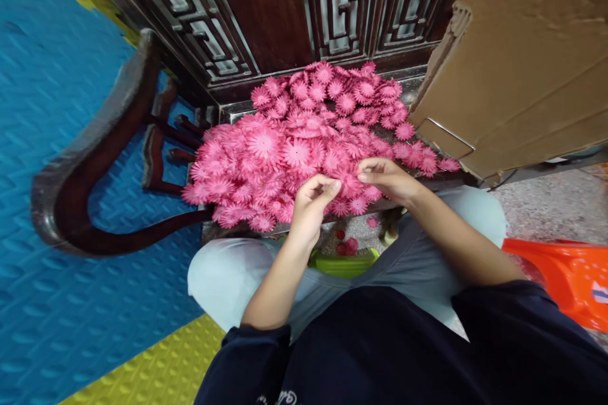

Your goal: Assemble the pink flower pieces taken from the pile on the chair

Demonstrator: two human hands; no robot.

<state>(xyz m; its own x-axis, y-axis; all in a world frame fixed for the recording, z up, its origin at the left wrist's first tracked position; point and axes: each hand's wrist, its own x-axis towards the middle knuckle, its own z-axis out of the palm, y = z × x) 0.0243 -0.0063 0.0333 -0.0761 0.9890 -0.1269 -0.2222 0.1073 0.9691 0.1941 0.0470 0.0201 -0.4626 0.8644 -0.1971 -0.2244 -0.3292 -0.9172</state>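
Between my fingertips is a pink artificial flower (349, 182) with thin pointed petals, hard to separate from the blossoms behind it. My left hand (308, 205) pinches at its left side, thumb and forefinger together. On its right side my right hand (386, 178) is also closed, thumb against forefinger. Just beyond both hands, a large heap of similar pink flowers (266, 145) covers most of a dark wooden seat. Flatter, smaller-looking flowers (346, 103) lie at the back of the heap, against the carved backrest.
A curved wooden armrest (61, 202) stands left above blue floor mats (61, 114). At right, a large cardboard box (522, 63) borders the heap. A green plastic object (344, 264) and fallen flowers (350, 245) are below the seat. Something orange and plastic (570, 272) lies right.
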